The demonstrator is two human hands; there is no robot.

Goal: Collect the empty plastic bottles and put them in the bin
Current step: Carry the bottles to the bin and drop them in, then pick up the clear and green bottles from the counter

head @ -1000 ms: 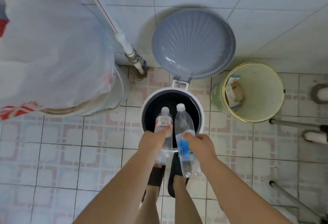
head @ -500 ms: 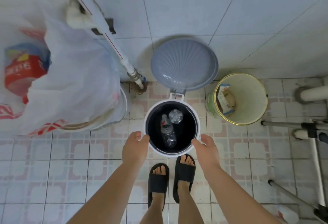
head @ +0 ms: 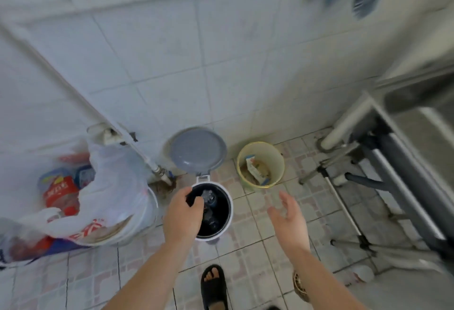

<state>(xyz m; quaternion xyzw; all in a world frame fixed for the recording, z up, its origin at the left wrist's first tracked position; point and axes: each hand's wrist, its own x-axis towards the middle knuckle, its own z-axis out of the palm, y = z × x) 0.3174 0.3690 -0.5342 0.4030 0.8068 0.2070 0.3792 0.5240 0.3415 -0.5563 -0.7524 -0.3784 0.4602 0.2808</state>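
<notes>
A small white pedal bin [head: 228, 202] with a dark inside stands on the tiled floor, its grey lid [head: 197, 148] tipped up against the wall. Clear plastic bottles [head: 209, 198] lie inside it. My left hand [head: 181, 213] is over the bin's left edge, fingers curled around the rim and its dark liner. My right hand [head: 287, 216] hovers to the right of the bin, apart from it, palm open and holding nothing.
A yellow bucket [head: 278, 162] with cartons stands right of the bin. On the left, a white plastic bag [head: 115, 186] of rubbish sits over a tub. A pipe [head: 73, 93] runs down the wall. Metal stand legs [head: 341, 201] are at right. My slippered foot [head: 213, 285] is below.
Both bottles left my hands and dropped into the bin. My view has pulled back and up. My left hand moved onto the bin's rim; my right hand swung away to the right.
</notes>
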